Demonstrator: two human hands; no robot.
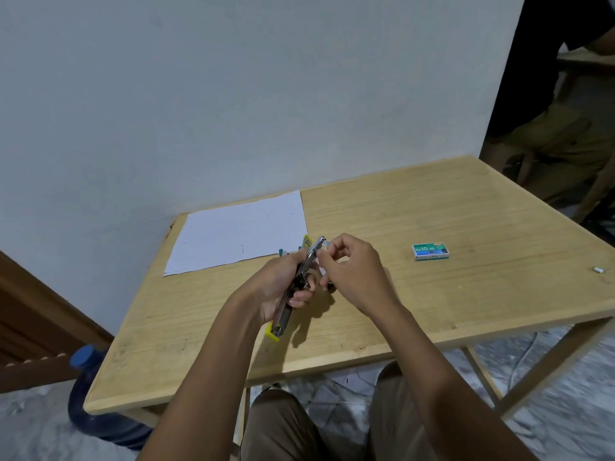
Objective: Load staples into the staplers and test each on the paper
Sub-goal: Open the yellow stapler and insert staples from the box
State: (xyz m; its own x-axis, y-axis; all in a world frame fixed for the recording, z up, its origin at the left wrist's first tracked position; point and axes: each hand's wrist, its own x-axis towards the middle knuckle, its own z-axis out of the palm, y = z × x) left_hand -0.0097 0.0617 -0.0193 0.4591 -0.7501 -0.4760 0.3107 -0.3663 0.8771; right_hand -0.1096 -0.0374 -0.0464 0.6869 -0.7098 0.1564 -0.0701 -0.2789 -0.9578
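Note:
My left hand grips a yellow stapler swung open, its metal staple channel pointing away from me above the table. My right hand pinches something small at the channel's far end; whether it is a strip of staples is hidden by the fingers. A second, blue stapler lies partly hidden behind the hands, at the near edge of the white paper. A green staple box lies to the right of the hands.
The wooden table stands against a white wall. A small white object lies near its right edge. A blue water jug stands on the floor at the left. Another person sits at the far right.

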